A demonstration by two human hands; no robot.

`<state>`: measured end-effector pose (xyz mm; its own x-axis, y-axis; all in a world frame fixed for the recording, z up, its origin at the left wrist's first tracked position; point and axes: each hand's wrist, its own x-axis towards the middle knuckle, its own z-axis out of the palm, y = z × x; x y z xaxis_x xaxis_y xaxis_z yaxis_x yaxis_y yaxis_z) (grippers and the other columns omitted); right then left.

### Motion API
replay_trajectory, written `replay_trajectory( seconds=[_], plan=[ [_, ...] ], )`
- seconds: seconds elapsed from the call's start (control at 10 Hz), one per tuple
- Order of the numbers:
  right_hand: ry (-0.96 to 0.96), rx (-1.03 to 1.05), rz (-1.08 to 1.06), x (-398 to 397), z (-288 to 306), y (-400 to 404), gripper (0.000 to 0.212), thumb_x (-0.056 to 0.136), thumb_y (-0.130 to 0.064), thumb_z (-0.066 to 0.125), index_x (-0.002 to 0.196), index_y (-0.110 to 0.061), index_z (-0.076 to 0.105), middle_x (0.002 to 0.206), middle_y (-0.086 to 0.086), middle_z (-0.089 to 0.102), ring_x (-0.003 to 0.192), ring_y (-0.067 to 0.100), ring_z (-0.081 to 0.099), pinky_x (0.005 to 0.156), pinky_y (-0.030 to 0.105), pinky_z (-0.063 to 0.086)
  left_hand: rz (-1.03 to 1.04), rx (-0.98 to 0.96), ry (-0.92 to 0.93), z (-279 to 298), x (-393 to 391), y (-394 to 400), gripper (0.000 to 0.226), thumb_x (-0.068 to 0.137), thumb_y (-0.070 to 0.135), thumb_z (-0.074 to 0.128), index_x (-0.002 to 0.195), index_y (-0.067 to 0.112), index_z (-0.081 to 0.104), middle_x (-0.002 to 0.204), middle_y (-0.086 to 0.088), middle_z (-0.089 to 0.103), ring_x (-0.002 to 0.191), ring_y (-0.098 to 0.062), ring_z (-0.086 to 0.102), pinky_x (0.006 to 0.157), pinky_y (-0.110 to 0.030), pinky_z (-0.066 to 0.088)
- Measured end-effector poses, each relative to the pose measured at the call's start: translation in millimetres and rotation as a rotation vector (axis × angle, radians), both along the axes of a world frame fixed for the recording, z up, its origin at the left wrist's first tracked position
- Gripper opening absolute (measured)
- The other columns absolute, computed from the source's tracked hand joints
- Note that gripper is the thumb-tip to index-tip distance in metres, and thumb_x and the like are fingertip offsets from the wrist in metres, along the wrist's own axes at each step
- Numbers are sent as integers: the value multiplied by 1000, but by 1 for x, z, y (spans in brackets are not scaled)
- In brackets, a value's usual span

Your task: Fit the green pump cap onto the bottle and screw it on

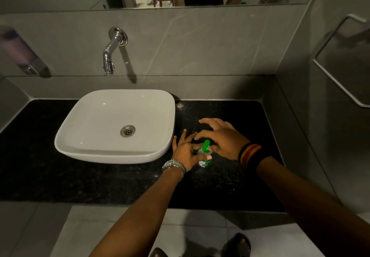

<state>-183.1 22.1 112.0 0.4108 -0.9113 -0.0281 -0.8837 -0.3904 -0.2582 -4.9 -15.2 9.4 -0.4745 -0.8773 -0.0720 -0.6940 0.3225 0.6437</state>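
Note:
A small clear bottle [204,162] with a green and white label stands upright on the black granite counter [100,180], right of the basin. The green pump cap [205,146] sits on its neck, nozzle pointing up and away. My left hand [185,150] holds the bottle from the left, thumb across its shoulder, other fingers spread. My right hand [222,138] comes from the right, its thumb and a fingertip at the pump's collar, the remaining fingers splayed above the counter. The bottle's neck is hidden by both hands.
A white countertop basin [115,148] sits left of the hands, with a chrome wall tap [110,56] above it. A soap dispenser [20,54] hangs on the left wall and a metal rail [338,80] on the right wall. The counter's front edge lies below my forearms.

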Motion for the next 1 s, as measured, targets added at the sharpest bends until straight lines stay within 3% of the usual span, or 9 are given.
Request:
replay_trajectory(
  seconds=[0.1, 0.4, 0.6, 0.9, 1.0],
  plan=[
    [54, -7, 31, 5, 3, -2, 26, 84, -15, 64, 102, -33, 68, 151, -3, 37, 144, 26, 24, 114, 47, 26, 11, 4, 5, -1, -1, 0, 48, 71, 69, 70, 114, 48, 71, 162, 8, 31, 155, -22, -2, 118, -53, -15],
    [11, 49, 35, 3, 2, -6, 24, 82, -13, 63, 86, -35, 73, 138, -10, 47, 136, 18, 30, 111, 40, 24, 27, 14, 7, 0, -1, 0, 43, 70, 69, 71, 109, 50, 72, 162, 7, 32, 155, -23, -2, 118, -55, -15],
    [-28, 34, -9, 1, -3, -4, 25, 82, -14, 67, 87, -37, 74, 135, -14, 49, 134, 13, 33, 111, 39, 24, 31, 3, -6, 0, -2, 0, 44, 70, 70, 71, 109, 51, 71, 161, 8, 33, 155, -24, -1, 119, -56, -13],
    [-39, 27, -81, 7, -6, 2, 22, 80, -18, 72, 88, -38, 74, 135, -15, 48, 132, 15, 35, 114, 50, 24, 36, 13, -44, 9, -4, 6, 48, 70, 70, 71, 113, 48, 71, 162, 7, 33, 155, -24, -2, 118, -54, -14],
    [-82, -12, -99, 0, -3, 4, 38, 84, -11, 62, 104, -41, 72, 142, -11, 46, 134, 18, 35, 114, 47, 25, -44, -30, -151, 9, 1, 5, 78, 63, 74, 73, 134, 44, 57, 167, 2, 20, 155, -25, -8, 119, -55, -15]
  ],
)
